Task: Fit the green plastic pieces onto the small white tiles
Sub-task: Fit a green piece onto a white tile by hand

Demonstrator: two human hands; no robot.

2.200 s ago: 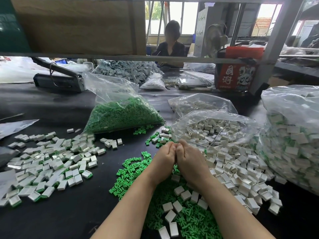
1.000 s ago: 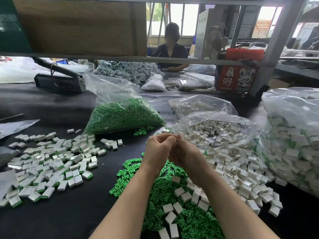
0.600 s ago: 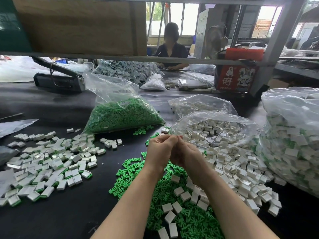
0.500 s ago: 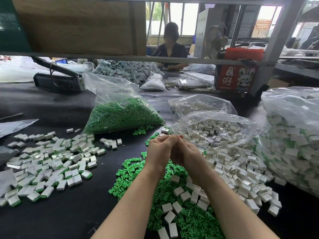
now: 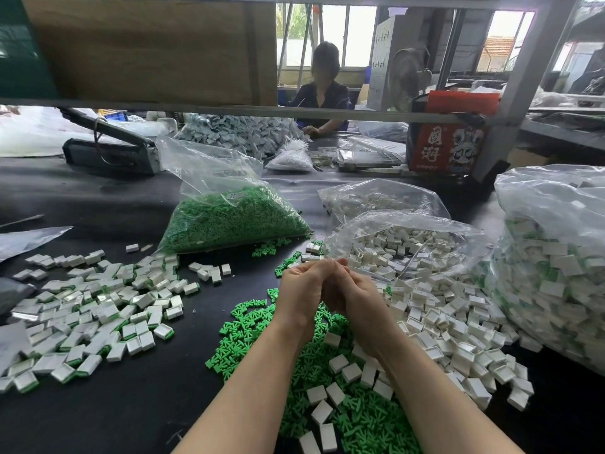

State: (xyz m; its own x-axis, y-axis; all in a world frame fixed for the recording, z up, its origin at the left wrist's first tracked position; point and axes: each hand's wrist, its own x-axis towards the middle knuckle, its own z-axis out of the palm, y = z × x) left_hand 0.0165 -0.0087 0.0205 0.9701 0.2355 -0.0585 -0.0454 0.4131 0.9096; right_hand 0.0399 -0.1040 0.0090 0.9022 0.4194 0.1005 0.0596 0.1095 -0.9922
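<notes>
At the left of the frame we see a spread of finished tiles (image 5: 95, 309), white with green edges, on the black table (image 5: 98, 404). Behind them, at upper left, lies a dark lever tool (image 5: 108, 149). Moving right, a clear bag of green pieces (image 5: 232, 217) carries a small label too blurred to read. At centre, our left hand (image 5: 299, 296) and right hand (image 5: 355, 298) meet with fingers curled together above the loose green plastic pieces (image 5: 258, 326); what they pinch is hidden, so we cannot tell the grip. Right of them, small white tiles (image 5: 438, 319) spill from an open bag (image 5: 406, 244). Above, a red box (image 5: 445, 145) shows two large white Chinese characters and a lion-like figure. A person (image 5: 322, 90) sits beyond the shelf rail. At far right stands a large bag of assembled tiles (image 5: 553, 257).
</notes>
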